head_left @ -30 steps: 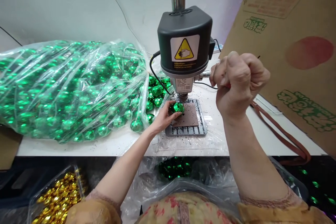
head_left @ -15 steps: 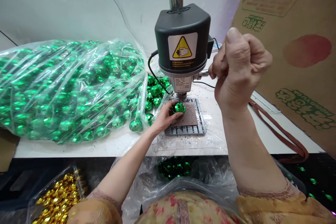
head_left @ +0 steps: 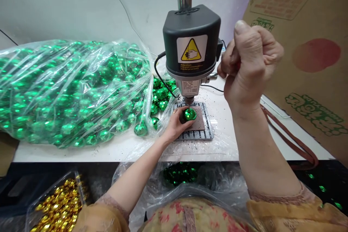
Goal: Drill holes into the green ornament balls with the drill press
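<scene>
My left hand [head_left: 178, 123] grips a shiny green faceted ball [head_left: 189, 115] between thumb and fingers. The ball sits over a brown board [head_left: 199, 119] on the slotted metal base [head_left: 208, 133] of a small drill press [head_left: 191, 43]. Right above the ball is the chuck [head_left: 189, 100], its bit at the ball's top. My right hand [head_left: 250, 61] is closed, raised to the right of the drill head, its fingers curled at the end of the metal feed lever [head_left: 212, 77]. The hand hides most of that lever.
A clear plastic bag [head_left: 73, 94] full of green balls covers the table's left. Loose green balls [head_left: 161, 94] lie behind the base. A cardboard box [head_left: 307, 54] and brown strap [head_left: 290, 136] are on the right. Gold balls [head_left: 59, 206] fill a container below; dark chips litter the white table [head_left: 103, 154].
My left hand has shifted slightly right with the green ball, bringing it under the drill bit. My right hand has risen a little at the lever.
</scene>
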Motion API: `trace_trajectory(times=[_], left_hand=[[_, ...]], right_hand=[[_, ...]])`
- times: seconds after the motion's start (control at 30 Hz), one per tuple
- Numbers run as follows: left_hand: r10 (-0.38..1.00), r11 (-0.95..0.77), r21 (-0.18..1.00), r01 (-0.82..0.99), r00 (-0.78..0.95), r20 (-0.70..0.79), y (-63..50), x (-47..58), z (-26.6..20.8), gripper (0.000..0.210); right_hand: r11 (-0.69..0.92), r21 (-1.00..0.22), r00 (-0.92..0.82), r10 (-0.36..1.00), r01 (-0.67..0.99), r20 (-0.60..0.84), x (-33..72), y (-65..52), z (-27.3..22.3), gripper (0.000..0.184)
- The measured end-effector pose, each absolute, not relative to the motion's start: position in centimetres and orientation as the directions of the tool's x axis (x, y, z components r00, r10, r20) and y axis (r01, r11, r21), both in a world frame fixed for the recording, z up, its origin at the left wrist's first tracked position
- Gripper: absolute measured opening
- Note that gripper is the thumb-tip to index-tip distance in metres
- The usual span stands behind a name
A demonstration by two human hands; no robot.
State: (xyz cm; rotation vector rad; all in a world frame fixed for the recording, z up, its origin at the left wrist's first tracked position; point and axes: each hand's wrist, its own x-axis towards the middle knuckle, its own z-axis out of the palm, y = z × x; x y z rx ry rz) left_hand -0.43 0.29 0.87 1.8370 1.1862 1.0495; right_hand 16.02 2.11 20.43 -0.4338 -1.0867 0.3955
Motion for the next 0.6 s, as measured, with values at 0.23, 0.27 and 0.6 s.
trace_trajectory(times=[0.23,0.27,0.6], left_hand=[[0.930,-0.345,0.875,0.340,0.252,0.269,0.1,-0.4,0.8,0.055],[0.931,-0.340,0.879,0.335,0.250,0.265,0.1,-0.4,0.8,0.055],[0.931,-0.339,0.871,0.355,0.260,0.256,0.0,-0.5,0.8,0.056]], right_hand=[[0.857,-0.514,0.433,0.474,-0.030,0.767,16.0,0.7,19.3,0.054],[0.857,-0.515,0.442,0.466,-0.009,0.767,16.0,0.4,19.0,0.053],[0.922,-0.385,0.493,0.352,-0.037,0.796,15.1,-0.3,16.9,0.050]])
